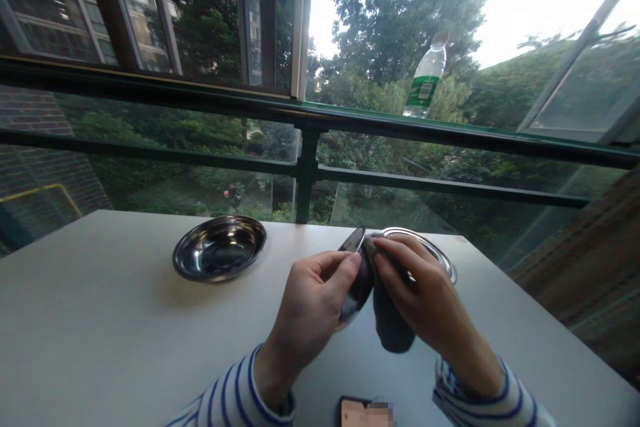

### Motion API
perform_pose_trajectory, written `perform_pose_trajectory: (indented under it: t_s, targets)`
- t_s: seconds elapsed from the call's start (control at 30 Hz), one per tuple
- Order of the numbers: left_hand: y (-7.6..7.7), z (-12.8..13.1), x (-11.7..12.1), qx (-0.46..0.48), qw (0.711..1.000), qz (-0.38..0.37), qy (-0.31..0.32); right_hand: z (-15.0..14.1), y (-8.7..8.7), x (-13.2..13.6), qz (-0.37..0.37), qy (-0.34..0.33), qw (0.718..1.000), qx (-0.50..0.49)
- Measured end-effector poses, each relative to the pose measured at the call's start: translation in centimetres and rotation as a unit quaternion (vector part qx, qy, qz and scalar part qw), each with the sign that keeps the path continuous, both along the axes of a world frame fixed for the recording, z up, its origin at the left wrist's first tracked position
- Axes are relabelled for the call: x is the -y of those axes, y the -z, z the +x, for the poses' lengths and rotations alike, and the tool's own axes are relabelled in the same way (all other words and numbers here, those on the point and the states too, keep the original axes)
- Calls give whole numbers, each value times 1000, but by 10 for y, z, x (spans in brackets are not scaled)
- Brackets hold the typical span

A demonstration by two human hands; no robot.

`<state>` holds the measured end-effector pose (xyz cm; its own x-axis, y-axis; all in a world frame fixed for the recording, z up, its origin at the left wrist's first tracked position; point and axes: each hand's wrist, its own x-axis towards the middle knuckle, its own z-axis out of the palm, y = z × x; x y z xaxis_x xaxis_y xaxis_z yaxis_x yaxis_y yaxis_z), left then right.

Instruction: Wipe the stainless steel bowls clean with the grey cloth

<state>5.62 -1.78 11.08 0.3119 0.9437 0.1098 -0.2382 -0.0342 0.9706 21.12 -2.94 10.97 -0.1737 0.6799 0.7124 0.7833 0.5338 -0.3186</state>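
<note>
My left hand (320, 300) is closed around the edge of a small shiny metal bowl (358, 290), held up on its side above the white table. In my right hand (417, 287) is a dark grey cloth (393, 320), pinched against the bowl's right side and hanging down below the fingers. Both hands are close together, and they hide much of the bowl. Just behind my right hand lies a metal dish (445, 260), partly covered by that hand.
A wide metal bowl (220, 247) stands at the left on the white table (100, 320). A phone (357, 412) lies at the near edge of view. Beyond the table runs a dark green railing (200, 107), with a plastic bottle (425, 83) on it at the right.
</note>
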Motion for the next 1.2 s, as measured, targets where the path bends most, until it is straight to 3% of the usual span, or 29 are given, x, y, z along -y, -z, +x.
perform_pose_trajectory:
  t_s: [0.2, 0.4, 0.57, 0.77, 0.93, 1.1, 1.2]
  targets:
    - [-1, -1, -2, 4, 998, 0, -57, -4, 2, 6, 16, -79, 995, 63]
    - [-2, 0, 0, 11, 999, -5, -53, -2, 3, 2, 14, -6, 1000, 7]
    - [-3, -1, -1, 14, 997, -8, -78, -6, 6, 8, 38, -86, 993, 69]
    - [-2, 0, 1, -9, 998, 15, -62, -4, 5, 2, 32, -4, 999, 1]
    - [0, 0, 2, -14, 998, 20, -64, -4, 4, 5, 31, -67, 997, 39]
    - [-1, -2, 3, -25, 998, 29, -41, -1, 5, -1, 12, -11, 1000, -22]
    - [-2, -1, 3, -27, 998, 34, -55, 0, 4, -1, 2, -27, 1000, -10]
